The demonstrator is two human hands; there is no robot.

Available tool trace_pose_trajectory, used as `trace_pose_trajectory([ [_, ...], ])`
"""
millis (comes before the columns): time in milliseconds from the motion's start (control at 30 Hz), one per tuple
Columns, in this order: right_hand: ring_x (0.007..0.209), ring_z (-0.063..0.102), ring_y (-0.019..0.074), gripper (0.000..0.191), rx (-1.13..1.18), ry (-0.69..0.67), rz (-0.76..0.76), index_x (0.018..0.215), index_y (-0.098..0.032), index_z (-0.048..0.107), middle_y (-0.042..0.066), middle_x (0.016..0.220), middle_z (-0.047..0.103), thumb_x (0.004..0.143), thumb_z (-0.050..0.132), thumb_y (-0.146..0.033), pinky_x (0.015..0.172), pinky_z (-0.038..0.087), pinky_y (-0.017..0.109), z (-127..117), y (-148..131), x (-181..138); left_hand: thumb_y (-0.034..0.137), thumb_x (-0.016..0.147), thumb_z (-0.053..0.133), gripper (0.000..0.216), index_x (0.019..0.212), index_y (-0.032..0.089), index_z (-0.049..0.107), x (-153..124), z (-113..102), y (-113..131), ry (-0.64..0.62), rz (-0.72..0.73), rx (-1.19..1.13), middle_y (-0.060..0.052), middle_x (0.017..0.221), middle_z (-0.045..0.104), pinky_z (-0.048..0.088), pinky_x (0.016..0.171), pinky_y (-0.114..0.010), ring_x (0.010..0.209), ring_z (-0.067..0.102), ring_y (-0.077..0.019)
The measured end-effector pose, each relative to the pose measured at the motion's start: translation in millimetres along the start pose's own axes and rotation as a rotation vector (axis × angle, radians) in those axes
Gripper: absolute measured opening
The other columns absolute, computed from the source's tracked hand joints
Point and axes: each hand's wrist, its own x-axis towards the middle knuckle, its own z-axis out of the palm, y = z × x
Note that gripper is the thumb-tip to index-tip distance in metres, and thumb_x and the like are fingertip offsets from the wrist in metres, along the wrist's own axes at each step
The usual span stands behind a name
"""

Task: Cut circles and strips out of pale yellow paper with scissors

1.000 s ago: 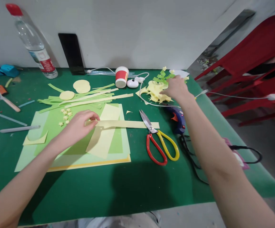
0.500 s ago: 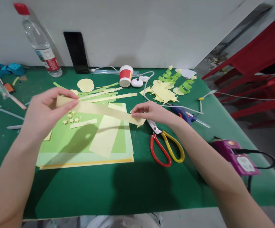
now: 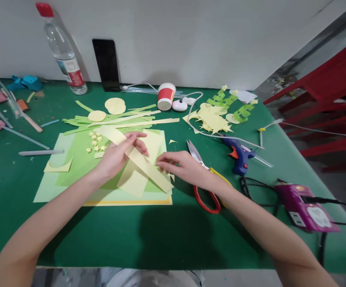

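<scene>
My left hand (image 3: 117, 157) grips a long pale yellow paper strip (image 3: 144, 165) near its middle, thumb on top. The strip slants from upper left to lower right above stacked green and yellow paper sheets (image 3: 71, 187). My right hand (image 3: 183, 166) hovers by the strip's lower end, fingers slightly bent and apart, holding nothing that I can see. Beneath my right wrist lie scissors with one red and one yellow handle (image 3: 206, 207), partly covered. Tiny folded paper stars (image 3: 95, 143) sit left of the strip, and another wide yellow paper piece (image 3: 132, 179) lies under it.
Behind the sheets lie green paper strips (image 3: 83, 121) and yellow paper circles (image 3: 115, 106). A paper cup (image 3: 166, 97), bottle (image 3: 71, 71) and phone (image 3: 106, 65) stand along the wall. At right are star cutouts (image 3: 211, 117), a glue gun (image 3: 237, 153) and a purple power strip (image 3: 307, 207).
The strip, held at both ends before, now slants lower with my left hand at its middle. My left hand moved right; my right hand came off the end and lowered. The view shifted slightly.
</scene>
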Motion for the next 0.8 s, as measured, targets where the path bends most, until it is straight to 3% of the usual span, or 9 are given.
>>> trace_pose_trajectory([
  [100,0.069,0.056,0.0191,0.012,-0.205,-0.004,0.053,0.079,-0.015,0.062,0.007,0.078,0.062,0.078,0.059,-0.027,0.061,0.041,0.031,-8.7,9.1,-14.0,0.026,0.088,0.045,0.018,0.087,0.017,0.061,-5.4,-5.7,13.8,-0.051,-0.062,0.026,0.005,0.055,0.052,0.047,0.050,-0.023,0.038,0.045,-0.0060],
  [233,0.075,0.058,0.0203,0.013,-0.362,-0.120,0.105,0.084,-0.014,0.063,0.007,0.084,0.063,0.079,0.061,-0.026,0.064,0.046,0.034,-5.2,22.8,-23.5,0.023,0.088,0.043,0.018,0.094,0.018,0.059,-10.1,-10.9,25.3,-0.167,-0.238,0.086,0.006,0.054,0.051,0.041,0.038,-0.021,0.031,0.038,-0.0047],
  [300,0.080,0.060,0.0173,0.016,-0.392,-0.183,0.095,0.090,-0.015,0.061,0.005,0.090,0.063,0.084,0.056,-0.028,0.070,0.049,0.035,1.2,26.4,-22.9,0.023,0.089,0.041,0.019,0.095,0.017,0.058,-9.7,-10.5,20.2,-0.249,-0.303,0.134,0.005,0.054,0.054,0.043,0.042,-0.023,0.033,0.043,-0.0062],
  [400,0.086,0.060,0.0161,0.020,-0.400,-0.243,0.064,0.099,-0.015,0.059,0.005,0.100,0.062,0.088,0.052,-0.030,0.075,0.051,0.036,5.4,26.1,-19.4,0.024,0.090,0.039,0.022,0.094,0.013,0.058,-5.8,-8.5,-0.4,-0.353,-0.360,0.204,0.002,0.054,0.058,0.050,0.062,-0.028,0.045,0.056,-0.0100],
  [467,0.086,0.061,0.0164,0.020,-0.389,-0.242,0.056,0.100,-0.015,0.059,0.005,0.101,0.062,0.088,0.053,-0.029,0.076,0.051,0.037,-1.1,25.3,-15.8,0.024,0.090,0.039,0.023,0.092,0.012,0.058,-2.5,-7.6,-16.6,-0.363,-0.376,0.208,0.000,0.055,0.060,0.051,0.065,-0.029,0.054,0.060,-0.0129],
  [567,0.085,0.061,0.0166,0.021,-0.361,-0.107,0.106,0.101,-0.014,0.059,0.005,0.100,0.062,0.087,0.054,-0.029,0.075,0.051,0.037,-29.6,32.8,-5.4,0.025,0.089,0.042,0.021,0.090,0.011,0.057,1.1,-7.8,-32.6,-0.347,-0.396,0.214,-0.002,0.061,0.060,0.051,0.063,-0.028,0.059,0.061,-0.0128],
  [700,0.094,0.059,0.0198,0.028,-0.340,0.350,0.321,0.111,-0.015,0.055,0.008,0.112,0.058,0.088,0.052,-0.030,0.079,0.050,0.040,-83.5,63.5,16.7,0.024,0.089,0.042,0.019,0.093,0.011,0.054,2.5,-9.7,-35.2,-0.321,-0.412,0.246,-0.002,0.068,0.060,0.049,0.060,-0.025,0.062,0.061,-0.0113],
  [800,0.097,0.058,0.0210,0.030,-0.252,0.542,0.398,0.115,-0.016,0.053,0.008,0.116,0.056,0.088,0.053,-0.029,0.081,0.050,0.042,-106.5,82.0,28.7,0.025,0.089,0.041,0.019,0.094,0.011,0.053,2.9,-10.1,-33.8,-0.317,-0.422,0.279,-0.002,0.068,0.059,0.048,0.058,-0.024,0.061,0.060,-0.0111],
])
